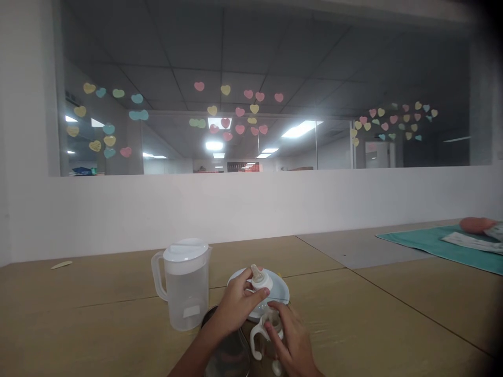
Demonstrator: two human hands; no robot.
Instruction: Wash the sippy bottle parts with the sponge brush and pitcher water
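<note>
On my feed, a slender, bare left forearm (206,340) shows toward seven o'clock, smooth in outline and narrowing to a slim wrist. At about six o'clock I see the bare left hand (238,299), with slim, rounded fingers and a smooth back. Between five and six I have the bare right hand (293,335), its fingers similarly slim and tapering. The nails are too small for me to make out in detail.
</note>
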